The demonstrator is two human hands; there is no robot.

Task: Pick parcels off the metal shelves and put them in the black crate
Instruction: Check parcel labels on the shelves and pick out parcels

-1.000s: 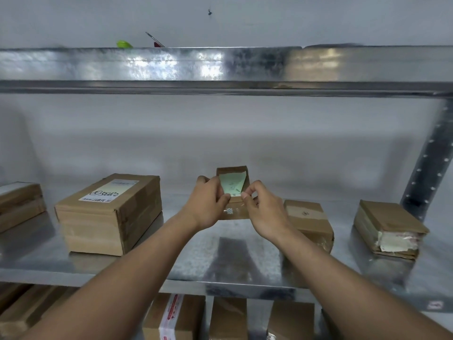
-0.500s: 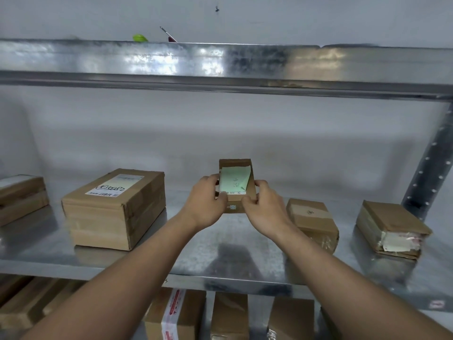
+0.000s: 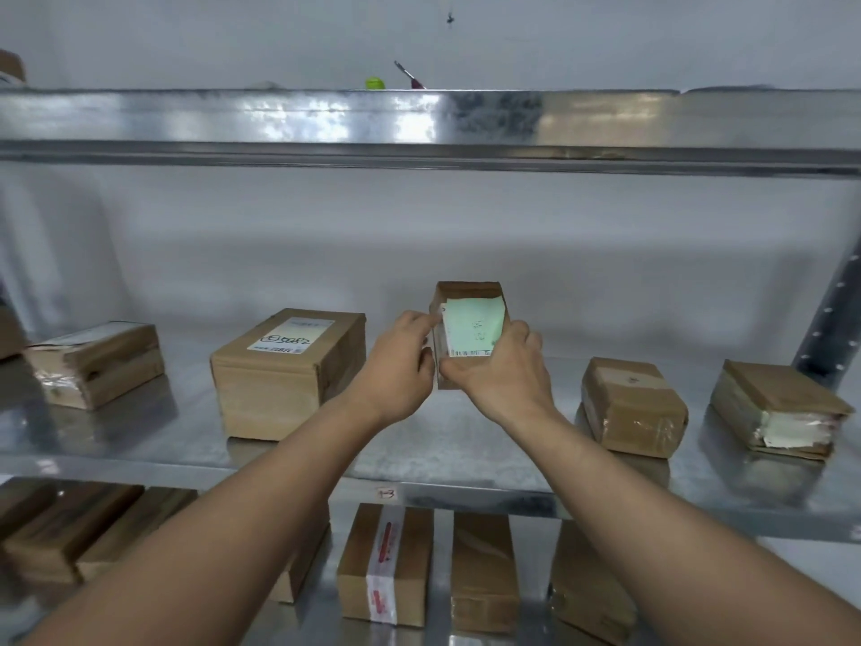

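Observation:
A small brown cardboard parcel point(image 3: 470, 314) with a pale green label is held up above the middle metal shelf point(image 3: 447, 440), tilted toward me. My right hand point(image 3: 505, 370) grips its lower end and right side. My left hand point(image 3: 400, 366) pinches its left edge with the fingertips. More brown parcels lie on this shelf: a large box with a white label point(image 3: 284, 370), a taped one point(image 3: 633, 405) and a flat one point(image 3: 778, 407) at right. The black crate is not in view.
Another parcel point(image 3: 93, 363) sits at the left of the same shelf. The lower shelf holds several boxes, one with red-and-white tape point(image 3: 384, 564). The upper shelf beam point(image 3: 419, 118) runs overhead, with a green object point(image 3: 374, 83) on it. A perforated upright post point(image 3: 829, 319) stands at right.
Both hands have lifted the small parcel slightly and tilted its label more toward me. My right hand has slid lower around its bottom end. The camera view has dropped, showing more of the lower shelf.

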